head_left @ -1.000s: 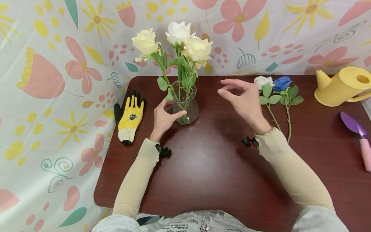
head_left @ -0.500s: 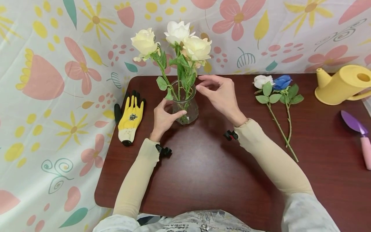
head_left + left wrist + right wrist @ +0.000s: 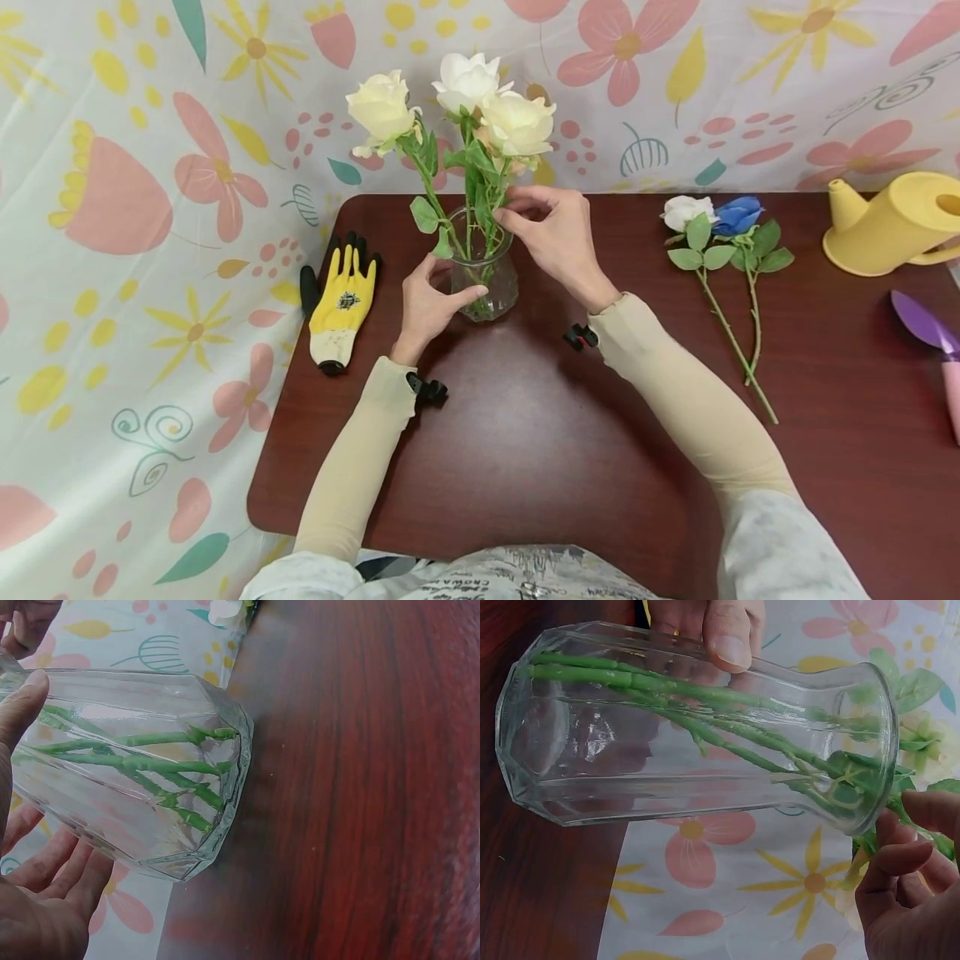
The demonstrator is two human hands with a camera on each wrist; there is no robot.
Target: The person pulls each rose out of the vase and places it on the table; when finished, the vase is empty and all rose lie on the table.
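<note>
A clear glass vase (image 3: 498, 292) stands upright near the table's back edge, holding several cream-white roses (image 3: 517, 123). My left hand (image 3: 431, 304) grips the vase from its left side, thumb across the front and fingers behind the glass. At the mouth of the vase, my right hand (image 3: 558, 237) pinches a rose stem between thumb and fingertips. The right wrist view has these fingertips just past the rim, among leaves. Through the glass in the left wrist view, green stems (image 3: 157, 740) cross and reach down close to the base.
Right of the vase lie a white rose (image 3: 687, 212) and a blue rose (image 3: 738, 217), their stems crossing. Yellow work gloves (image 3: 343, 304) lie at the left edge. A yellow watering can (image 3: 892, 225) and purple trowel (image 3: 922, 321) are far right. Patterned cloth (image 3: 630, 50) hangs behind.
My right hand has moved left from beside the loose roses to the vase mouth and has taken hold of a stem there. The left hand stays on the vase.
</note>
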